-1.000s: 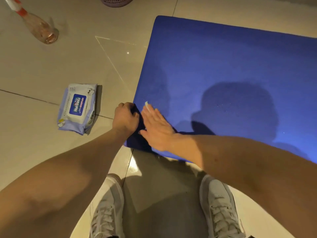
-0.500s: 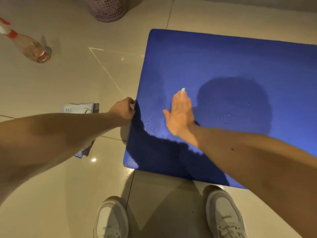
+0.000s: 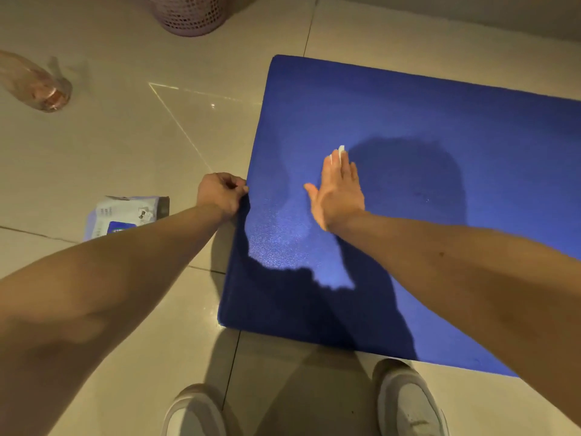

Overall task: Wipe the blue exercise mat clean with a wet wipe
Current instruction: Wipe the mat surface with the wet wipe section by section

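Note:
The blue exercise mat (image 3: 424, 121) lies flat on the tiled floor, filling the right of the view. My right hand (image 3: 338, 190) lies flat on it with straight fingers, pressing a white wet wipe (image 3: 340, 150) whose tip shows past the fingertips. Most of the wipe is hidden under the palm. My left hand (image 3: 220, 193) pinches the mat's left edge with curled fingers. A damp sheen shows on the mat just below my right hand.
A pack of wet wipes (image 3: 125, 215) lies on the floor left of the mat, partly behind my left forearm. A clear bottle (image 3: 37, 86) lies at far left. A pink mesh basket (image 3: 191, 14) stands at the top. My white shoes (image 3: 408, 401) are at the mat's near edge.
My right hand slid the wipe away from me, from the mat's near left corner toward its middle. My left hand moved up along the left edge with it. The view shifted forward.

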### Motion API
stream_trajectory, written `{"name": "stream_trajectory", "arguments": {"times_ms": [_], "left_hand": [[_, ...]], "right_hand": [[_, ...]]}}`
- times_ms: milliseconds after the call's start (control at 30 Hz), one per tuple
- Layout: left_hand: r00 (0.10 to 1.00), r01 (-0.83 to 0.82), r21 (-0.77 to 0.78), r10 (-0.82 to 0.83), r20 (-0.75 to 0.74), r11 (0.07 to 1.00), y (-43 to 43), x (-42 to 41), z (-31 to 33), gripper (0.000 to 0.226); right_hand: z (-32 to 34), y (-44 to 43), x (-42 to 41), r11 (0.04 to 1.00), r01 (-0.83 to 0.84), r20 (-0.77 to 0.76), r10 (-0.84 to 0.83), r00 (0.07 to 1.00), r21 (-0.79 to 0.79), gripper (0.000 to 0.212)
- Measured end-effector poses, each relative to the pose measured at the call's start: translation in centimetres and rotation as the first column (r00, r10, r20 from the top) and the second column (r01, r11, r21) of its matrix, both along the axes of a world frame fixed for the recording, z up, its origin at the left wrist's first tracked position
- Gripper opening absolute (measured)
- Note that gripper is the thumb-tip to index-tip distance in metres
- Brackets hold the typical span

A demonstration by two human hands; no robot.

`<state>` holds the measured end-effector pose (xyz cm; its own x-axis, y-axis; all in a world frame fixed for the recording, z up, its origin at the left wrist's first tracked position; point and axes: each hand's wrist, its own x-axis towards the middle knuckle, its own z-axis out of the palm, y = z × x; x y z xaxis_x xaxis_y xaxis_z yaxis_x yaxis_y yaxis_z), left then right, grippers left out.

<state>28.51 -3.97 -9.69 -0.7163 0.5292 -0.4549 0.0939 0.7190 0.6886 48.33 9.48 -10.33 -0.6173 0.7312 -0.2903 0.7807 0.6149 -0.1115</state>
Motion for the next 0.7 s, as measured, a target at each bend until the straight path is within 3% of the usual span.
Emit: {"name": "stream_trajectory", "arguments": {"times_ms": [100,167,300,367,433,500,567,600,700], "left_hand": [[0.996,-0.055,0.058,0.051,0.070,0.997,-0.1,0.1,-0.3,0.012],[0.993,-0.068,0.080,0.060,0.102,0.994,-0.2,0.1,-0.3,0.003],[0.991,-0.084,0.090,0.074,0.112,0.992,-0.2,0.1,-0.4,0.007],[0.989,-0.098,0.096,0.086,0.116,0.991,0.0,0.1,-0.5,0.005],[0.989,-0.105,0.095,0.094,0.115,0.990,0.1,0.2,-0.4,0.005],[0.988,-0.119,0.096,0.108,0.112,0.988,0.2,0.3,-0.5,0.008],[0.987,-0.125,0.092,0.114,0.113,0.988,0.2,0.4,-0.7,0.008],[0.987,-0.126,0.090,0.116,0.111,0.988,0.2,0.3,-0.8,0.007],[0.989,-0.119,0.098,0.109,0.103,0.988,0.1,0.1,-1.1,0.005]], "right_hand": [[-0.4,-5.1,-3.5,0.963,-0.238,0.003,0.239,0.971,0.128,0.076],[-0.7,-7.7,-4.2,0.903,-0.410,-0.027,0.417,0.909,0.132,0.071],[-0.5,-4.8,-3.1,0.803,-0.581,-0.022,0.588,0.808,0.132,0.069],[-0.7,-1.5,-3.0,0.814,-0.553,0.078,0.548,0.833,0.179,0.070],[-0.3,2.2,-3.2,0.908,-0.390,0.120,0.375,0.919,0.153,0.073],[0.2,4.6,-3.4,0.981,-0.155,0.054,0.149,0.987,0.116,0.075],[0.2,4.4,-4.6,0.995,-0.063,0.059,0.058,0.997,0.079,0.077],[0.0,3.1,-5.4,0.990,-0.096,0.069,0.089,0.994,0.108,0.076],[-0.4,-3.1,-6.9,0.918,-0.381,0.007,0.383,0.924,0.109,0.071]]}}
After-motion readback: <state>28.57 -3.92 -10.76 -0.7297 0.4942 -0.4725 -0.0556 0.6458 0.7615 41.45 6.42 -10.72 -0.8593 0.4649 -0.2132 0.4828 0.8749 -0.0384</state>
